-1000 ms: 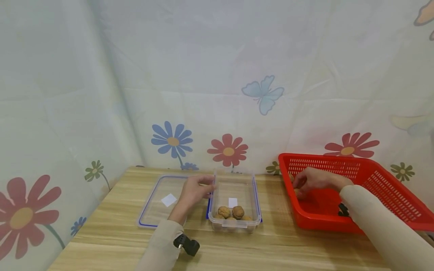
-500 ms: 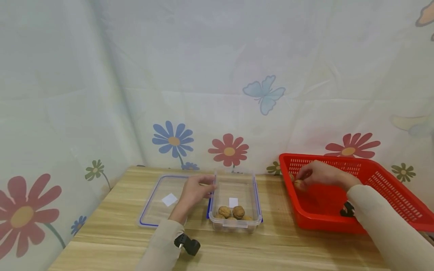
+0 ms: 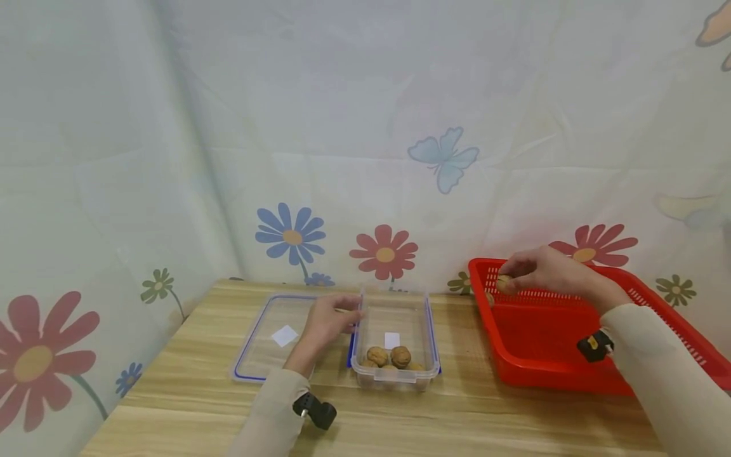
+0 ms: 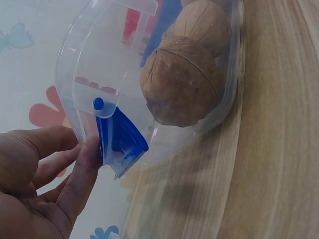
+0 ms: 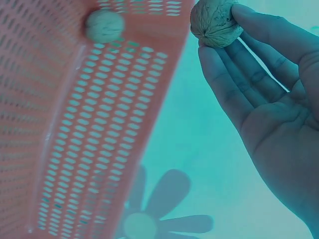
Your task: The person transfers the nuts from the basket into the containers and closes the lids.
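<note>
My right hand (image 3: 551, 274) pinches a walnut (image 3: 504, 284) between thumb and fingertips, raised above the red plastic basket (image 3: 542, 376). The right wrist view shows this walnut (image 5: 215, 22) at the tips of the fingers. Another walnut (image 5: 104, 26) lies in the basket, in a corner. My left hand (image 3: 332, 319) holds the left rim of a clear plastic storage box (image 3: 396, 312), thumb and finger beside a blue latch (image 4: 119, 137) that hangs down. Several walnuts (image 3: 401, 357) sit at the near end of the box.
The box's clear lid (image 3: 251, 346) with a blue seal lies flat on the wooden table (image 3: 188, 381), left of the box. A white paper square (image 3: 284, 336) shows on the lid. Behind the table hangs a flowered curtain (image 3: 342, 158).
My right hand has risen from inside the basket to above it, bringing a walnut up in its fingers. The left hand stays on the box rim.
</note>
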The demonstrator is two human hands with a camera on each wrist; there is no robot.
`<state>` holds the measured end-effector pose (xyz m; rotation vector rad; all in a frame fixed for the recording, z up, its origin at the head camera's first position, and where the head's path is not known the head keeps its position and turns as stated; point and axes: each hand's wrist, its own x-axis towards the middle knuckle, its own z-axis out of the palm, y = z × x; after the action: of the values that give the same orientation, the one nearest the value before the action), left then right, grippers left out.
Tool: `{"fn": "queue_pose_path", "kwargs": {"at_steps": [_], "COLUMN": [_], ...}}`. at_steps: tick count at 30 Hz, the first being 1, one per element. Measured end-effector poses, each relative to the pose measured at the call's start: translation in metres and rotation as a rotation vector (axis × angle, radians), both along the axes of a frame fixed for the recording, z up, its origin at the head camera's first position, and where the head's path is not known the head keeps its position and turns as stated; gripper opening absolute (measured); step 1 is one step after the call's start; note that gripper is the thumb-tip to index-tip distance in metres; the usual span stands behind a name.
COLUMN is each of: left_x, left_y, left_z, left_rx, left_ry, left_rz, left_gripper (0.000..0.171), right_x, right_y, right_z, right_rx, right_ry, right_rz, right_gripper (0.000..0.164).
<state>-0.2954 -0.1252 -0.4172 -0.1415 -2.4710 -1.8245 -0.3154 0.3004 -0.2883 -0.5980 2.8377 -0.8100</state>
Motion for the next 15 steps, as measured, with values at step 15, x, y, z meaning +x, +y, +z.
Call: {"fn": "queue_pose_path", "kwargs": {"at_steps": [15], "left_x": [-0.002], "left_y": [0.000], "left_z": [-0.002], "left_rx": [-0.015], "left_ry": [0.017], "left_rz": [0.001], "left_gripper": [0.031], "right_x": [0.028], "right_y": [-0.034], "right_z": [0.023], "right_rx": [-0.015], "right_ry": [0.084], "right_rz": [0.043], "right_gripper": [0.046]}}
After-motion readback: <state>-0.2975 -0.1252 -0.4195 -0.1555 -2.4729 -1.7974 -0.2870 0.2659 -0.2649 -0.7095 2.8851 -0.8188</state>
